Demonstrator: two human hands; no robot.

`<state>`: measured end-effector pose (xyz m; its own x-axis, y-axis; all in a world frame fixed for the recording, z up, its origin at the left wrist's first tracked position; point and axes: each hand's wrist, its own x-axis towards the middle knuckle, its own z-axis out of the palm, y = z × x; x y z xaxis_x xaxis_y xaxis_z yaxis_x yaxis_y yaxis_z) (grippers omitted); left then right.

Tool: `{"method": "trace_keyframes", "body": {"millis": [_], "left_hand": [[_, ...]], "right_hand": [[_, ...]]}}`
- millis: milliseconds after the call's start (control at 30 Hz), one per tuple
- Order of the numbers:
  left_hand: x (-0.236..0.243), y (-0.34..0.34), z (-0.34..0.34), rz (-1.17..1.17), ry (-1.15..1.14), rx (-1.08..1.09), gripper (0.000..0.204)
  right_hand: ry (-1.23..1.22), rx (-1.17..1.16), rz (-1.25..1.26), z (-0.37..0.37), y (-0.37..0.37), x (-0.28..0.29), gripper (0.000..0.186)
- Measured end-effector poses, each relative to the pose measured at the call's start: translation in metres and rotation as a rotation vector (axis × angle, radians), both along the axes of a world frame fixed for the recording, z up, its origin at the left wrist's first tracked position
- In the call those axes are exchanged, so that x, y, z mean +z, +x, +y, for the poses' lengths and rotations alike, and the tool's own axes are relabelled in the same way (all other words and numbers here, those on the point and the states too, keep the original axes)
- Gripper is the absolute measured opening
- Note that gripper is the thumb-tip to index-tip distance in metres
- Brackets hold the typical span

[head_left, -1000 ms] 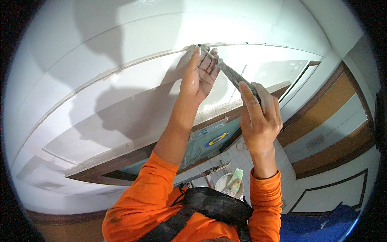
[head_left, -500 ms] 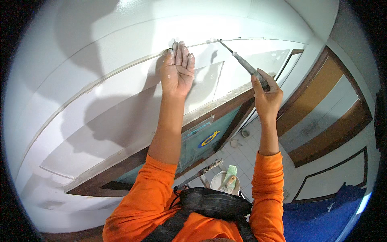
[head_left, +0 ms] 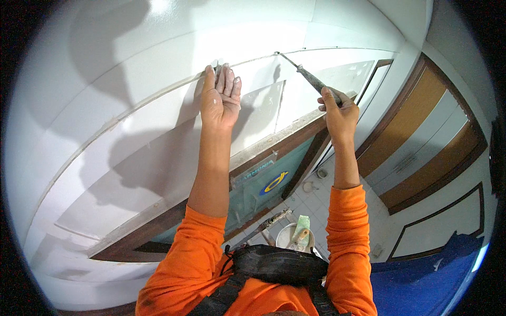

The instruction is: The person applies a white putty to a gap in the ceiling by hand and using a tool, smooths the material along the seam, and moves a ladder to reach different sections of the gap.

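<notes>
Head view: the person's two bare hands are raised toward a white wall (head_left: 263,32) and stand well apart from each other. At eleven o'clock from the centre, the left hand (head_left: 221,105) shows its whitish-smudged palm, fingers pointing up, tips close to a thin seam (head_left: 249,61) that curves across the wall. A small greyish thing (head_left: 217,69) shows between thumb and forefinger; I cannot tell whether they grip it. At two o'clock, the right hand (head_left: 341,111) is closed around the grey handle of a slim tool (head_left: 314,81), which slants toward eleven o'clock, its narrow dark shaft ending at the seam, near twelve o'clock. Below the hands, toward six o'clock, lies a glass pane (head_left: 247,199) with a blue-and-yellow mark, set in a brown frame (head_left: 184,218). A white bucket (head_left: 285,237) sits at five o'clock, a green flat piece (head_left: 301,225) leaning in it. Blue sheeting (head_left: 416,284) spreads at four o'clock, and a brown-and-grey panelled door (head_left: 416,142) stands at three.
</notes>
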<state>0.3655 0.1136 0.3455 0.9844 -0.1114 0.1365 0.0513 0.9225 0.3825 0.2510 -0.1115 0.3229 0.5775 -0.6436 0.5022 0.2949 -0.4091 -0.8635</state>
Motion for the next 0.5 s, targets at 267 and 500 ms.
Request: {"method": "trace_keyframes", "body": {"millis": [267, 500], "left_hand": [[-0.001, -0.001, -0.002, -0.078, 0.022, -0.047, 0.035], [0.006, -0.011, -0.005, -0.020, 0.138, 0.067, 0.044]], "right_hand": [[0.029, -0.006, -0.013, 0.001, 0.002, -0.002, 0.037], [0.106, 0.031, 0.013, 0.001, 0.003, -0.002, 0.042]]}}
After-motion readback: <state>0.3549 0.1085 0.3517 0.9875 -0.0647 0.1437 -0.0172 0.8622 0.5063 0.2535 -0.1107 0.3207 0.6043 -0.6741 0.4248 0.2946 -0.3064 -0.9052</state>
